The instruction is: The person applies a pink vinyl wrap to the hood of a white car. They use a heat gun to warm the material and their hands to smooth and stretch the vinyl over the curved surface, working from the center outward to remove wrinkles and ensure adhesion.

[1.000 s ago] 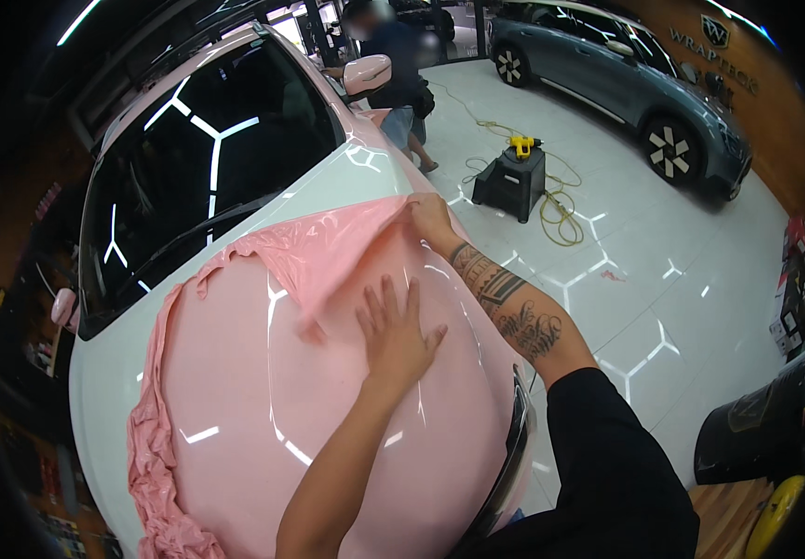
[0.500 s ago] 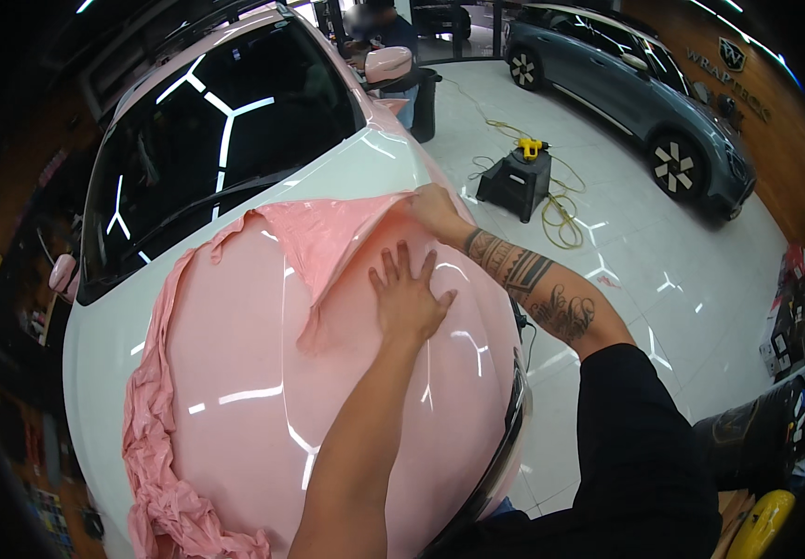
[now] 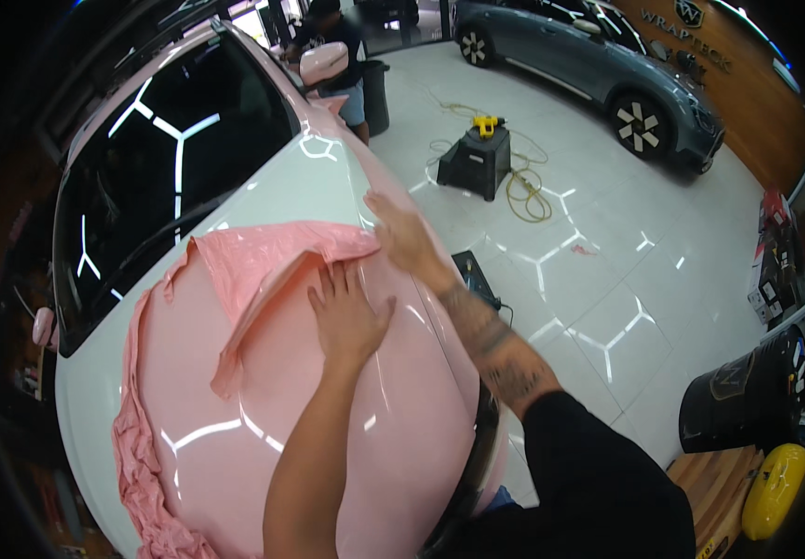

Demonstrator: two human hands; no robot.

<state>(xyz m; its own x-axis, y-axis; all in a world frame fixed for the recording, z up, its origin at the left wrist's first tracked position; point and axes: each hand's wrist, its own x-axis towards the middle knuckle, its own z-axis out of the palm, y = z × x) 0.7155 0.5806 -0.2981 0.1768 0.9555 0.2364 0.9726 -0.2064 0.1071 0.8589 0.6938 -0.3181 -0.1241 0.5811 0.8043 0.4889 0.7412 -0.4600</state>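
Observation:
Pink wrap film [image 3: 188, 363] covers most of the white car hood [image 3: 277, 196]. Its upper part is folded back in a loose flap [image 3: 244, 261] near the windshield. My left hand [image 3: 346, 317] lies flat on the film with fingers spread, fingertips by the fold. My right hand [image 3: 400, 238] is at the hood's right edge, against the end of the flap. Motion smears its fingers, so whether they grip the film cannot be made out. Crumpled film [image 3: 137, 447] hangs along the hood's left side.
A person [image 3: 332, 47] stands beyond the pink side mirror [image 3: 324, 63]. On the floor to the right, a yellow heat gun [image 3: 487, 126] sits on a black stool [image 3: 479, 160] beside a coiled yellow cord [image 3: 528, 197]. A grey car [image 3: 588, 70] and a black bin [image 3: 733, 396] stand further right.
The view has shifted, moving the scene leftward. My right hand has come down and closer to my left hand, and the film's lifted right corner now sits lower. My left hand stays spread on the film.

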